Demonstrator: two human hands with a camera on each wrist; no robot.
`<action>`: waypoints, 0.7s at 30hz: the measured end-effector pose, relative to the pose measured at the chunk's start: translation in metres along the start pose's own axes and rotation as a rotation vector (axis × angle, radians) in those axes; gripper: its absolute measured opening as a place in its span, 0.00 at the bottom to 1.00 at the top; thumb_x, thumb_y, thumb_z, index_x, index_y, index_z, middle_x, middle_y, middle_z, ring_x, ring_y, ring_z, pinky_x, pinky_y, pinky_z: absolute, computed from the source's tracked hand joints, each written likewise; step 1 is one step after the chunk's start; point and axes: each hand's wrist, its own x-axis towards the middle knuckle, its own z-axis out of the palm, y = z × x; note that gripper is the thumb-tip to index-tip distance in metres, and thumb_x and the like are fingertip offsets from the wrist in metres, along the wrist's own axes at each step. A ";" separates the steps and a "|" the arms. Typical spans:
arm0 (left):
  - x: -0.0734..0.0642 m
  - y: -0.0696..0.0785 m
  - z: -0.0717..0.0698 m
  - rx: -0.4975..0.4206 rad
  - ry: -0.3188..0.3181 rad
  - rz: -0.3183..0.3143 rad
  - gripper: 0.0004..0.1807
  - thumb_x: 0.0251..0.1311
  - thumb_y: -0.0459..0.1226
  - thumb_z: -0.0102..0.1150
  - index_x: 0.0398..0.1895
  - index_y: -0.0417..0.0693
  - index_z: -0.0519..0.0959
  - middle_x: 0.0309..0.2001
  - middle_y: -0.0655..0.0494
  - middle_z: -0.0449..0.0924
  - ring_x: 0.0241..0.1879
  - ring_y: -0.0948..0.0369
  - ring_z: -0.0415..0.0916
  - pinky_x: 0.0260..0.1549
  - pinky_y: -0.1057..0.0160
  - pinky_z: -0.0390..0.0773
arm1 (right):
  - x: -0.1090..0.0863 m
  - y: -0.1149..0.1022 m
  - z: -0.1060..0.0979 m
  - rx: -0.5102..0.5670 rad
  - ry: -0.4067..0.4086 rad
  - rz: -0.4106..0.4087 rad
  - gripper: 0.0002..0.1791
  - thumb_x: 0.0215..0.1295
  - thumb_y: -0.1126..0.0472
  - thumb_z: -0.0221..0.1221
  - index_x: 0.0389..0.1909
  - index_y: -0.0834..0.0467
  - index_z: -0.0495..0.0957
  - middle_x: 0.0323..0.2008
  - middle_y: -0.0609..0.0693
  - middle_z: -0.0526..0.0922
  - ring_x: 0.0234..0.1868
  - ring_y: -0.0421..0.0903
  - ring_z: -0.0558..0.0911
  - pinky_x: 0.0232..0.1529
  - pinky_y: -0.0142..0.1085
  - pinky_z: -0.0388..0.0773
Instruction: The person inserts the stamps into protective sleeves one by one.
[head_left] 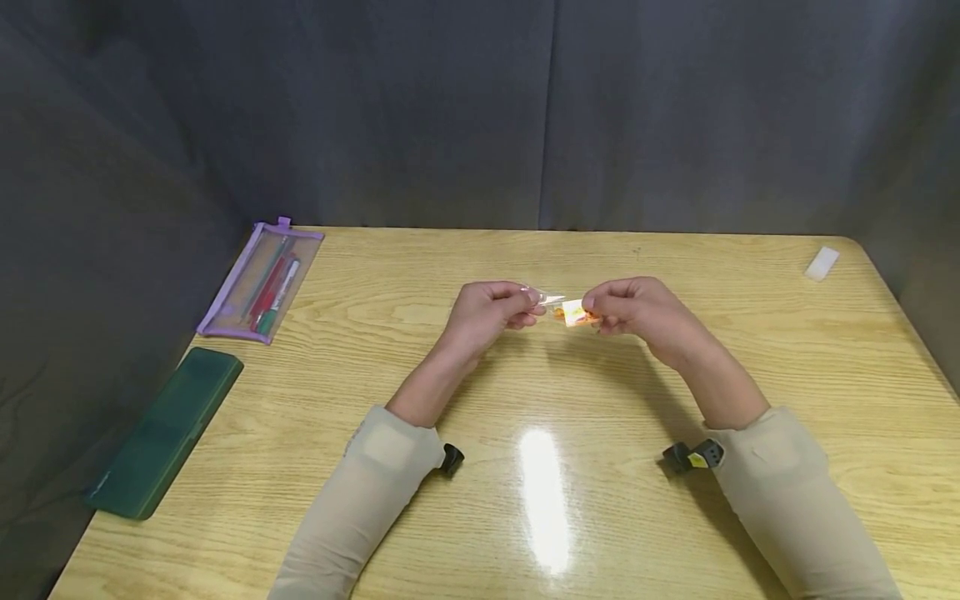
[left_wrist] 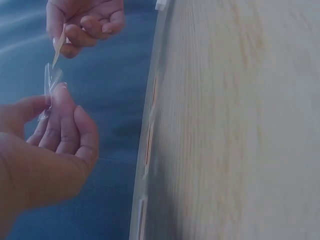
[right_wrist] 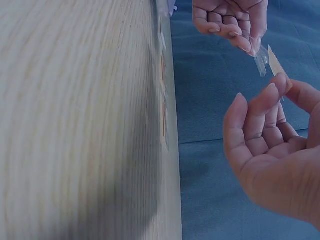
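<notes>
Above the middle of the table, my left hand (head_left: 491,312) pinches a crumpled strip of clear plastic film (right_wrist: 261,62) between thumb and fingertips. Facing it, my right hand (head_left: 637,308) holds a small flat white-and-orange printed piece (head_left: 577,313) between thumb and index finger. The right wrist view shows a serrated edge on this piece; its exact kind is unclear. Film and printed piece are close together, and I cannot tell whether they touch. The other fingers of both hands are loosely bent, as the left wrist view shows of the left hand (left_wrist: 60,150).
At the left of the wooden table (head_left: 450,517) lies a see-through zip pouch (head_left: 306,252) with purple edging, pens inside. In front of it is a dark green case (head_left: 165,433). A small white block (head_left: 822,263) lies near the back right corner. Dark curtains (head_left: 420,117) hang behind.
</notes>
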 end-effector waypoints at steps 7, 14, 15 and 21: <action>0.000 0.000 -0.002 0.066 -0.019 0.043 0.09 0.69 0.37 0.63 0.43 0.40 0.87 0.42 0.46 0.89 0.33 0.65 0.86 0.50 0.57 0.87 | -0.001 0.001 0.000 0.000 -0.051 0.027 0.16 0.72 0.62 0.55 0.48 0.73 0.77 0.31 0.42 0.83 0.31 0.39 0.80 0.42 0.34 0.85; -0.001 0.002 -0.002 0.098 -0.039 0.090 0.10 0.67 0.37 0.65 0.40 0.37 0.86 0.40 0.45 0.89 0.33 0.63 0.86 0.51 0.48 0.86 | -0.001 0.002 0.000 0.005 -0.096 0.052 0.16 0.72 0.63 0.54 0.48 0.73 0.77 0.31 0.43 0.82 0.30 0.38 0.79 0.42 0.34 0.84; -0.002 0.002 -0.002 0.099 -0.045 0.094 0.10 0.66 0.37 0.66 0.39 0.37 0.86 0.39 0.45 0.89 0.33 0.62 0.86 0.50 0.48 0.86 | -0.001 0.002 0.000 0.008 -0.098 0.053 0.16 0.73 0.62 0.54 0.49 0.73 0.77 0.31 0.43 0.82 0.30 0.38 0.79 0.42 0.34 0.84; -0.004 0.002 -0.001 0.118 -0.054 0.089 0.13 0.66 0.43 0.67 0.35 0.41 0.87 0.30 0.52 0.89 0.30 0.61 0.86 0.48 0.47 0.86 | -0.001 0.003 0.002 0.011 -0.078 0.019 0.17 0.76 0.59 0.55 0.51 0.72 0.77 0.32 0.43 0.82 0.32 0.39 0.79 0.43 0.34 0.85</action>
